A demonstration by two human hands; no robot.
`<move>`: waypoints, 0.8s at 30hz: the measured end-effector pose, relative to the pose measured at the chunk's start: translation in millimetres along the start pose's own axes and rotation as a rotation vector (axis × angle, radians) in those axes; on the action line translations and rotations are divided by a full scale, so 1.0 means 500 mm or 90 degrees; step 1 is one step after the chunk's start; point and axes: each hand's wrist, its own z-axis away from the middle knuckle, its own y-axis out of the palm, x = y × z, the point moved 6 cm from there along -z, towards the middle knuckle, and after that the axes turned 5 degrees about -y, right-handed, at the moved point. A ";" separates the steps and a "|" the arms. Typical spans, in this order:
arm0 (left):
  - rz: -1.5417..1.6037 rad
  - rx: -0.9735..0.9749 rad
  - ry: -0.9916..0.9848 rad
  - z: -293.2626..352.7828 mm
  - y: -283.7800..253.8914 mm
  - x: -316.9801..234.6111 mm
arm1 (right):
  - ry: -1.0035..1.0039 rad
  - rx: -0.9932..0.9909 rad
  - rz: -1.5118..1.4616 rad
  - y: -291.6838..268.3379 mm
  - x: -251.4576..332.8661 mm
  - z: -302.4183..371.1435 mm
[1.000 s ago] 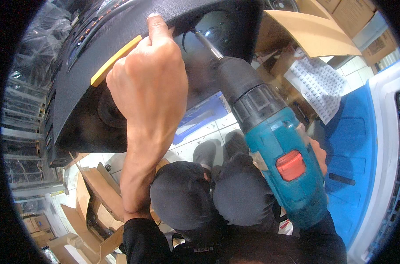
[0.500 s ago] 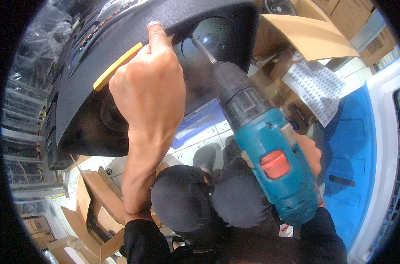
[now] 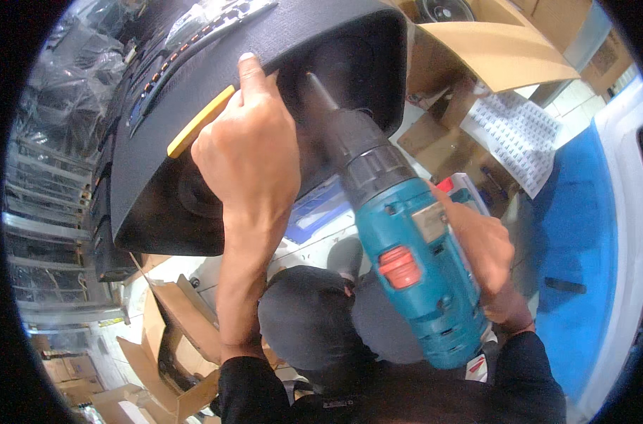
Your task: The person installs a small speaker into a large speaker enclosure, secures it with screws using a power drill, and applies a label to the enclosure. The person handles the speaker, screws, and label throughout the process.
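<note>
My right hand (image 3: 480,251) grips a teal and black power drill (image 3: 413,275) with a red switch. Its long bit points at a round area on the dark end of a large black speaker-like cabinet (image 3: 194,92); I cannot tell whether the tip touches. My left hand (image 3: 254,152) is closed in a fist against the cabinet, its thumb stretched along the textured surface. A flat yellow bar (image 3: 201,121) sticks out from under that fist, and a small pointed end shows on the other side. The fist hides the bar's middle.
Open cardboard boxes lie at lower left (image 3: 180,332) and upper right (image 3: 491,56), the latter holding a round speaker driver (image 3: 445,10). A printed white sheet (image 3: 512,134) and a blue panel (image 3: 572,247) are at right. Plastic-wrapped goods (image 3: 60,106) stand at left.
The drill has shifted left in view and tilted, showing more of my right hand. The cabinet, left hand and yellow bar sit slightly farther right and lower. The cabinet's end looks darker.
</note>
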 end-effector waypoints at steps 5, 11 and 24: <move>0.072 -0.010 0.001 0.004 -0.002 0.008 | -0.051 -0.055 0.024 -0.006 0.010 -0.013; 0.282 -0.003 -0.133 0.070 -0.054 0.029 | -0.009 0.006 0.061 -0.048 0.019 -0.019; 0.973 0.873 -0.953 0.318 0.159 0.037 | 0.332 0.197 0.074 -0.046 -0.029 0.125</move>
